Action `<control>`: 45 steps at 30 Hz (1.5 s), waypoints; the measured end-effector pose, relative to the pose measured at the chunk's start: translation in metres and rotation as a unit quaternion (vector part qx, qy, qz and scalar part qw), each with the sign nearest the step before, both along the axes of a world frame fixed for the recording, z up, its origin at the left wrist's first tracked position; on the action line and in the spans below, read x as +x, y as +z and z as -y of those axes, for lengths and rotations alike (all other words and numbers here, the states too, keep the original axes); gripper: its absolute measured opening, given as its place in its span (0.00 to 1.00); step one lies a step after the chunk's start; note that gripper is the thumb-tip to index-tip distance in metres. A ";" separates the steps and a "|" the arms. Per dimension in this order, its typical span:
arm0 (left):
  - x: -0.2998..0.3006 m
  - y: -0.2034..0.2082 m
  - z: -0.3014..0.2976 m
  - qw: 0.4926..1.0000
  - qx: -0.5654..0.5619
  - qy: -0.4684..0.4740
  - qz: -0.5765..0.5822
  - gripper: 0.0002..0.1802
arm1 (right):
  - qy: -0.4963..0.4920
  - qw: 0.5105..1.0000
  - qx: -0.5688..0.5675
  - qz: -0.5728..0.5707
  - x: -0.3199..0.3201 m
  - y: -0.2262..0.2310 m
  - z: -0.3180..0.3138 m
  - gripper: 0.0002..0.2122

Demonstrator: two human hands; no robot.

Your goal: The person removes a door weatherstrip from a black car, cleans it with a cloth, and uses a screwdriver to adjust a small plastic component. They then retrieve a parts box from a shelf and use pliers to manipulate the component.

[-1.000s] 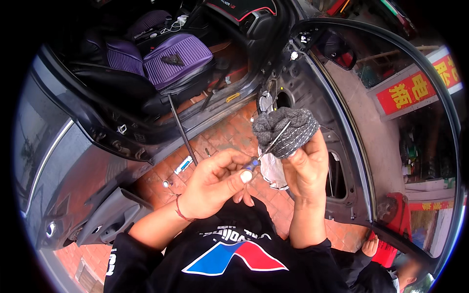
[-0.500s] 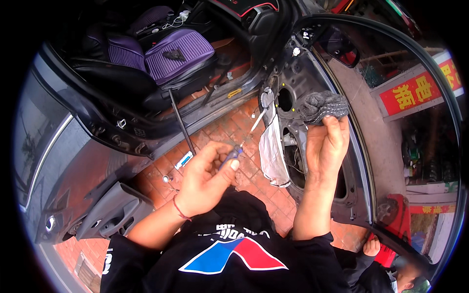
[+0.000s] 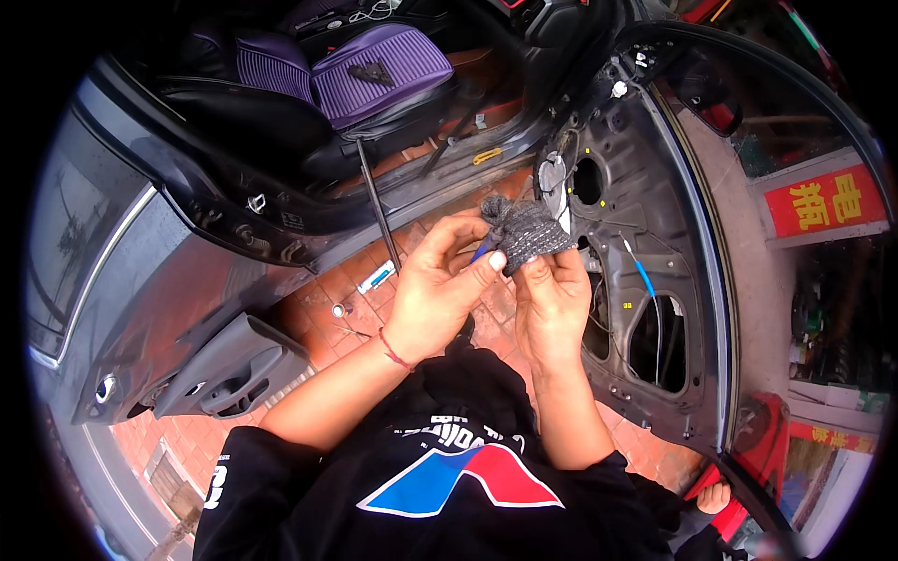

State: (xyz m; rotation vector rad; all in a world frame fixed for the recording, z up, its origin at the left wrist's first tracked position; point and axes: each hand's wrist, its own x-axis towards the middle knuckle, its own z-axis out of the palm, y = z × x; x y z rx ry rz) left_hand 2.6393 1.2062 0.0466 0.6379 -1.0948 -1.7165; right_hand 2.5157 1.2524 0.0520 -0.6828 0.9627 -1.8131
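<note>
In front of my chest the two hands have come together at a bundled dark grey knitted cloth [image 3: 535,238]. My right hand [image 3: 554,309] pinches its lower edge between thumb and fingers. A screwdriver [image 3: 481,251] with a blue handle sits in my left hand [image 3: 435,292], whose fingers are closed; the cloth hides most of the tool. The left fingertips touch the cloth's left side. Just beyond the right hand stands the open car door [image 3: 622,220], its inner metal bare, with a blue-sleeved cable [image 3: 644,278] hanging on it.
A detached door trim panel [image 3: 245,369] leans at the left. A dark strut [image 3: 376,201] slants from the sill to the brick floor [image 3: 323,290]. A blue-and-white packet [image 3: 377,278] lies there. Inside the car is a purple seat [image 3: 393,79]. Another person's hand [image 3: 714,497] shows lower right.
My right hand has brought the cloth left and down from the door. My left hand has moved right, and the screwdriver now meets the cloth. The view has shifted slightly.
</note>
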 end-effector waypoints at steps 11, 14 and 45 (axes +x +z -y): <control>-0.009 -0.027 0.053 0.977 0.124 0.164 -0.065 0.14 | -0.032 0.990 0.068 0.117 0.028 -0.003 0.001 0.07; 0.000 -0.023 0.057 0.978 0.155 0.129 -0.060 0.15 | 0.106 0.955 -0.103 0.256 -0.004 -0.033 0.000 0.04; 0.002 -0.016 0.025 0.929 -0.354 0.072 0.076 0.17 | -0.062 0.995 -0.008 -0.081 -0.004 -0.005 -0.014 0.21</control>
